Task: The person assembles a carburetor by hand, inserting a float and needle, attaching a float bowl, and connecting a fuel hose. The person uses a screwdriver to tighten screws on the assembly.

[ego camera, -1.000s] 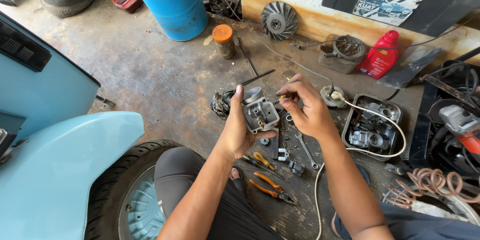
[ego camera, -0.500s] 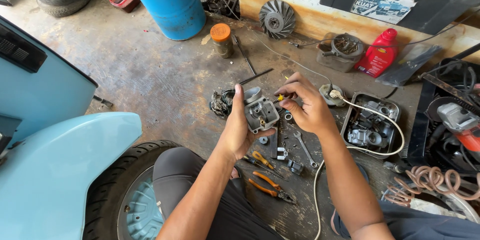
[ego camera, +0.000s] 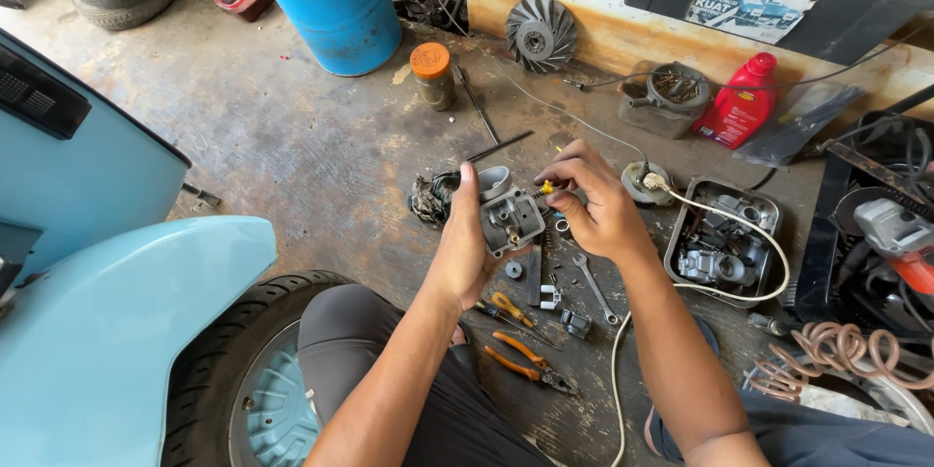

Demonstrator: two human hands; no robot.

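Observation:
My left hand (ego camera: 465, 243) grips a grey metal carburetor body (ego camera: 508, 214), held above the concrete floor in the middle of the head view. My right hand (ego camera: 593, 204) pinches a small yellow-tipped part (ego camera: 547, 188) against the carburetor's right side. Below the hands lie orange-handled pliers (ego camera: 525, 358), a small spanner (ego camera: 593, 287) and several loose metal bits. A dark oily rag (ego camera: 428, 199) sits just left of my left hand.
A blue drum (ego camera: 326, 0), an orange-lidded jar (ego camera: 431, 73) and a finned fan wheel (ego camera: 541, 34) stand farther off. A metal tray of engine parts (ego camera: 725, 243), a red bottle (ego camera: 739, 102) and an angle grinder (ego camera: 895, 233) are at right. A light-blue scooter (ego camera: 97, 311) and its tyre (ego camera: 224, 370) fill the left.
My right hand has shifted slightly left, bringing the small yellow-tipped part closer against the carburetor. The left hand keeps its grip almost still.

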